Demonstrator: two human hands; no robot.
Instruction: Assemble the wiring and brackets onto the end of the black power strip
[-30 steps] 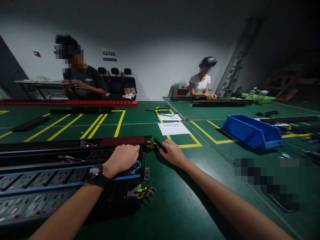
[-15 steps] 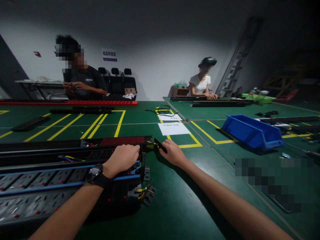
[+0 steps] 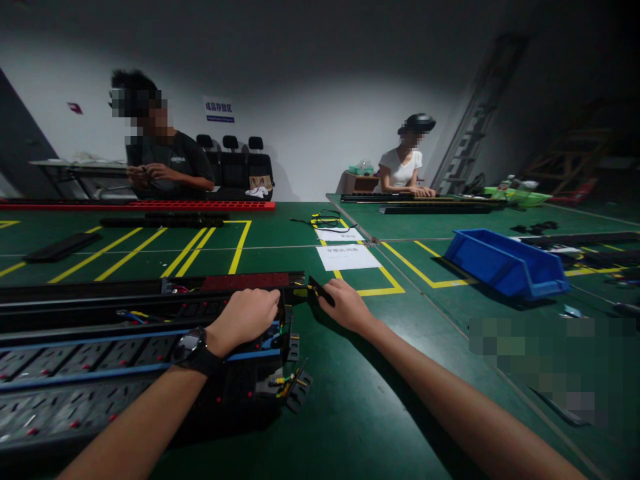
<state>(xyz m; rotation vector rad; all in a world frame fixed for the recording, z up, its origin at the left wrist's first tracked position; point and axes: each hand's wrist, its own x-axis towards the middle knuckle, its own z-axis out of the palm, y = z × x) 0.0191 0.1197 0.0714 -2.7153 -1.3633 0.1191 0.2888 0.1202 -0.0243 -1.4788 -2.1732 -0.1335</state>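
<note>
Long black socket strips (image 3: pixel 100 360) with red dots and blue edging lie side by side at the left. My left hand (image 3: pixel 247 315), closed and wearing a watch at the wrist, rests on the right end of the strips; what its fingers grip is hidden. Just right of that end, my right hand (image 3: pixel 345 303) holds a small black end piece (image 3: pixel 319 291) between thumb and fingers. Yellow-green wire shows between this piece and the strip end. Two more dark end pieces (image 3: pixel 299 392) hang by coloured wires at the nearer strip ends.
A blue bin (image 3: pixel 507 265) stands at the right on the green table (image 3: pixel 370 413). White paper sheets (image 3: pixel 349 258) and black cables (image 3: pixel 327 219) lie ahead. A red strip (image 3: pixel 200 206) crosses the far left. Two people (image 3: pixel 173 160) work across the table.
</note>
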